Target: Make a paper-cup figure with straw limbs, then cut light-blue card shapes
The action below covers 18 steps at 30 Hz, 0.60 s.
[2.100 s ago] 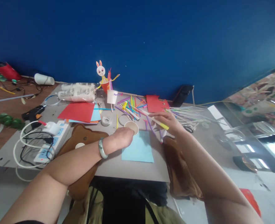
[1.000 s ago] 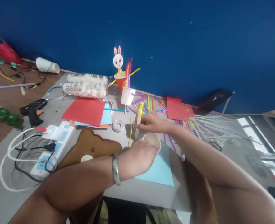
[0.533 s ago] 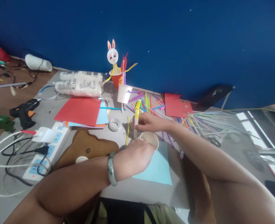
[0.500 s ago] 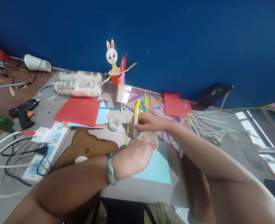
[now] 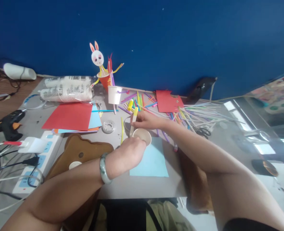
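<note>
Taking the paper cup (image 5: 142, 134) as the clock's centre, a brown bear-shaped pad (image 5: 93, 149) lies at eight o'clock on the table (image 5: 173, 179), with a tape roll (image 5: 108, 126) near ten. The left hand (image 5: 127, 154) comes in from eight o'clock, fingers curled together and pinching the near side of the cup's wall; its fingertips are partly hidden. Just beside the cup, at ten o'clock, the white marker (image 5: 133, 120) stands steeply tilted, its yellow end uppermost. It should be light, stiff and rather smooth, best taken around the middle of the barrel. The cup's mouth faces up; it looks very light and thin-walled, so a hard squeeze would likely buckle it, and the firmer rolled rim or the base seems the safest place to grip. The right hand (image 5: 148, 120) lies at one o'clock, pinching the marker between thumb and fingers. At five o'clock a blue sheet (image 5: 153, 160) reaches toward the near edge of the table; whether the cup rests on it or hangs just above I cannot tell. Farther out, near two o'clock, pale straws (image 5: 199, 115) fan out, with black-handled scissors (image 5: 203, 132) near three.
</note>
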Each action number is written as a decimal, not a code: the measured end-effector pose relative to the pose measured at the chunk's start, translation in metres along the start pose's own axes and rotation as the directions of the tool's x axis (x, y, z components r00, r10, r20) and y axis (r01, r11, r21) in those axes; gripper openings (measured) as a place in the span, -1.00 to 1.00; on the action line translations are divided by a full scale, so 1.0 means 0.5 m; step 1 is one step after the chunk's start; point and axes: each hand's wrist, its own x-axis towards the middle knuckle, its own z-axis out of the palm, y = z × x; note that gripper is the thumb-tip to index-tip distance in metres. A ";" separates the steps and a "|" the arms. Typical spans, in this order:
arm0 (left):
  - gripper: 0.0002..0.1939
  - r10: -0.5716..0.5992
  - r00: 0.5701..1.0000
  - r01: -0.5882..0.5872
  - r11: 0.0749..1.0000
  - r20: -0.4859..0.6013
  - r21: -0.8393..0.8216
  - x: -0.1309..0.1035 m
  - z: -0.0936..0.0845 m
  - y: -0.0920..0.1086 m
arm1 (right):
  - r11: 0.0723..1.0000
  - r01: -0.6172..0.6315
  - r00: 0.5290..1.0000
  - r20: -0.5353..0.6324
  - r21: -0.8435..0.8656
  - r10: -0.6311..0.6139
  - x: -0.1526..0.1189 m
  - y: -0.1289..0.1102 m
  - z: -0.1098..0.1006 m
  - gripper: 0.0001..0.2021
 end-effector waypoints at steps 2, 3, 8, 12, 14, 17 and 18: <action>-0.68 -0.023 1.000 0.023 1.000 -0.003 -0.001 -0.002 -0.007 0.007 | 1.000 -0.010 1.000 -0.027 0.019 0.010 -0.006 0.008 0.002 -0.83; -0.69 -0.034 0.999 0.034 0.999 -0.004 0.006 -0.002 -0.008 0.009 | 1.000 -0.014 0.999 -0.036 0.028 0.015 -0.010 0.012 0.003 -0.83; -0.72 -0.011 0.999 0.014 0.998 -0.048 0.064 0.011 0.022 -0.007 | 0.996 -0.028 0.995 -0.091 0.087 0.035 -0.029 0.021 0.005 -0.81; -0.72 0.018 0.996 -0.008 0.993 -0.088 0.117 0.028 0.057 -0.034 | 0.988 -0.010 0.988 -0.152 0.155 0.034 -0.046 0.030 0.011 -0.82; -0.73 0.010 0.997 0.001 0.989 -0.079 0.145 0.034 0.064 -0.040 | 0.977 -0.010 0.981 -0.190 0.212 0.051 -0.057 0.035 0.017 -0.82; -0.72 -0.029 0.998 0.040 0.984 -0.061 0.176 0.038 0.063 -0.039 | 0.961 0.004 0.971 -0.230 0.277 0.062 -0.077 0.037 0.026 -0.84; -0.71 -0.045 0.997 0.054 0.981 -0.057 0.185 0.039 0.061 -0.037 | 0.958 0.001 0.967 -0.244 0.287 0.072 -0.084 0.037 0.029 -0.84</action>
